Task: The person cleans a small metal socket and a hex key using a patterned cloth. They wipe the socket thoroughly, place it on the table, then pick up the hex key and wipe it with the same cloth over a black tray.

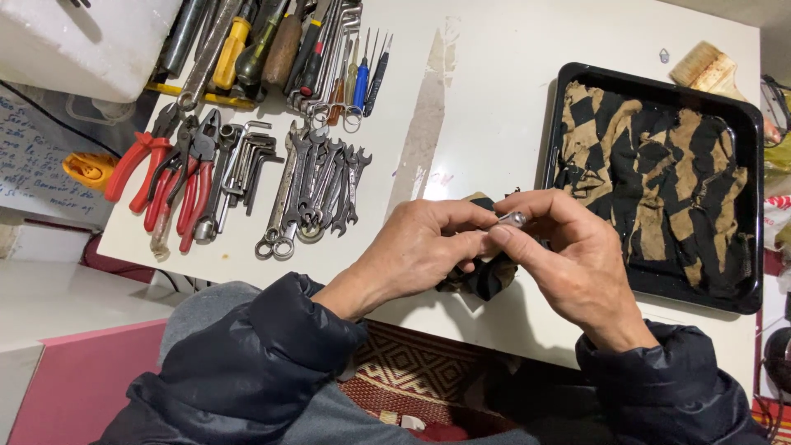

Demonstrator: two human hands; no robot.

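Two hands are closed: a small metal part (512, 218) is pinched by the left hand (420, 247) and right hand (568, 255), over a dark rag (486, 276).

We see both arms clad in a dark navy puffer jacket, its quilted sleeves slightly glossy and creased, with gathered cuffs ending at the wrists nearest the white table's (494, 99) front edge. Our left hand (420, 247) and right hand (577, 255) are bare, without gloves, rings or a watch. Below the sleeves, grey trousers show.
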